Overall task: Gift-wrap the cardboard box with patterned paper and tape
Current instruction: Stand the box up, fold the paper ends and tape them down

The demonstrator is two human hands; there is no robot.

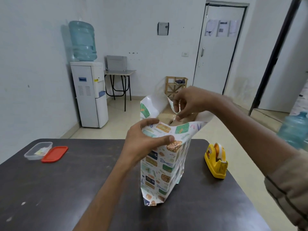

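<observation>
The cardboard box (168, 115), sleeved in patterned paper (160, 172), stands upright mid-table (66, 189) and splits your surface. To its left lies a broad stretch of dark top, where only a clear plastic container (38, 150) and the red lid (54, 154) just beside it sit, at the far corner. The right lane is narrower — a yellow tape dispenser (216, 160) stands near that edge. Up top, raised flaps ring the opening, your left hand (143, 140) pinching the near one and your right hand (191, 102) the far one.
</observation>
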